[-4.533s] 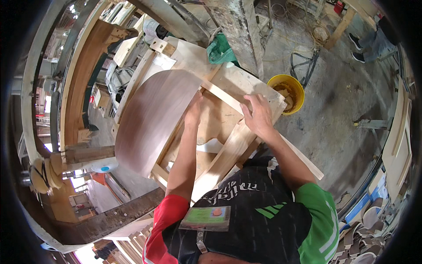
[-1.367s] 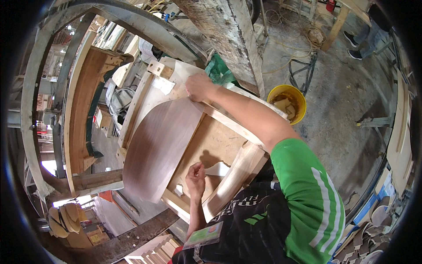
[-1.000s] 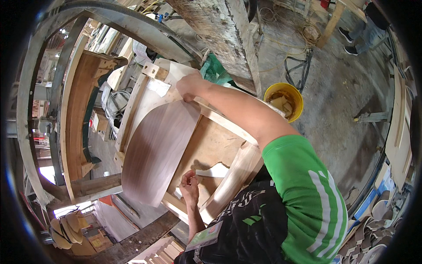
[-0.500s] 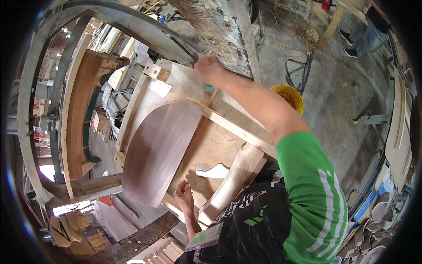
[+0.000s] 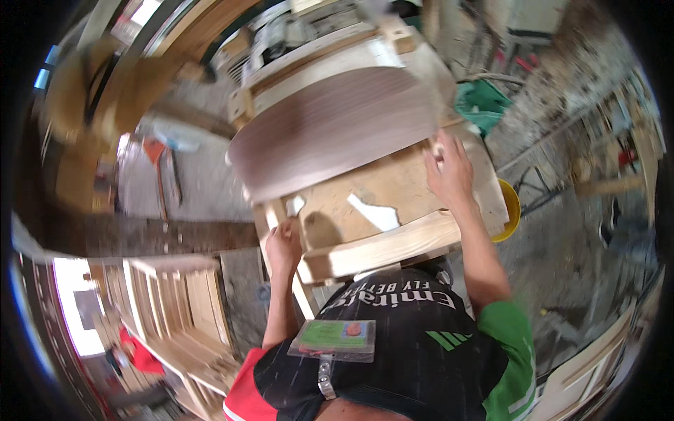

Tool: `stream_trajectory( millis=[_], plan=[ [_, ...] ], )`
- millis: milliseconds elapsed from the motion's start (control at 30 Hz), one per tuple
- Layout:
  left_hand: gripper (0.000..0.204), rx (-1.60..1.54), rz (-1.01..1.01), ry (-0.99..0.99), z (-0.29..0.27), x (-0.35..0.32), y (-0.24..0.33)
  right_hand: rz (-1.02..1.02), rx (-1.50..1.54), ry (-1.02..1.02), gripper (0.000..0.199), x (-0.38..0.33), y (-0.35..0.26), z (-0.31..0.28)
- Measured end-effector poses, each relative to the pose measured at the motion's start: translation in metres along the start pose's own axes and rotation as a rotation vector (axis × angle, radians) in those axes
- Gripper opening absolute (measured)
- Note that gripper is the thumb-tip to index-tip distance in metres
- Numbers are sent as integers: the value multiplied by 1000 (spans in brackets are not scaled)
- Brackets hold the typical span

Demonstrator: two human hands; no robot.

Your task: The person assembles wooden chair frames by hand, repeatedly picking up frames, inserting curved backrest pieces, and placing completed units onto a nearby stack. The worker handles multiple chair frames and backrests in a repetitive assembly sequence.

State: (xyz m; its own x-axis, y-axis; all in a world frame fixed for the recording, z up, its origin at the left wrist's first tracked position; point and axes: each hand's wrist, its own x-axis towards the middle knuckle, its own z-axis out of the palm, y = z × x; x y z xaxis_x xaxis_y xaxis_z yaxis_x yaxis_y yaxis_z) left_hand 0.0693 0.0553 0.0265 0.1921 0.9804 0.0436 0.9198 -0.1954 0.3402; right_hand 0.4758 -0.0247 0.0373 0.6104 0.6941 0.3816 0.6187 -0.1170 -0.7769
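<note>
A dark brown veneered wood panel [image 5: 337,126] with one curved edge lies across a pale wooden frame [image 5: 382,245], its straight edge toward me. My right hand [image 5: 451,172] is at the panel's right end, by the frame's side rail, with its fingers apart. At the frame's left rail is my left hand [image 5: 283,245], its fingers curled in. Whether anything small is inside them is hidden. Between the hands, a tan board [image 5: 330,203] shows inside the frame, with a torn white scrap [image 5: 375,212] and a smaller one on it.
A yellow bucket [image 5: 514,210] stands on the floor right of the frame, and a green bag [image 5: 483,105] sits beyond it. A dark beam [image 5: 182,237] runs up to the frame's left side. Slatted wooden pieces [image 5: 175,305] stand at the lower left.
My right hand has come back from the far machine to the panel's right end. My left hand has shifted onto the left rail, curled. The view has turned, so the panel appears more crosswise.
</note>
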Motion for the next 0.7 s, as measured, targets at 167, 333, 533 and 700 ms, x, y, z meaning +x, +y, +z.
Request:
stream_trajectory(
  millis=[167,333,533,700],
  plan=[
    [51,66,-65,-119,16,5,5,-9,71,-261,27,-79,-16,18],
    [45,277,19,-126,46,50,2,-125,99,-630,24,-100,-34,23],
    [33,233,-26,-186,43,56,15,-14,208,-733,31,-104,-21,35],
    [24,-252,242,-93,37,6,36,-17,197,-813,33,-94,-74,84]
  ],
)
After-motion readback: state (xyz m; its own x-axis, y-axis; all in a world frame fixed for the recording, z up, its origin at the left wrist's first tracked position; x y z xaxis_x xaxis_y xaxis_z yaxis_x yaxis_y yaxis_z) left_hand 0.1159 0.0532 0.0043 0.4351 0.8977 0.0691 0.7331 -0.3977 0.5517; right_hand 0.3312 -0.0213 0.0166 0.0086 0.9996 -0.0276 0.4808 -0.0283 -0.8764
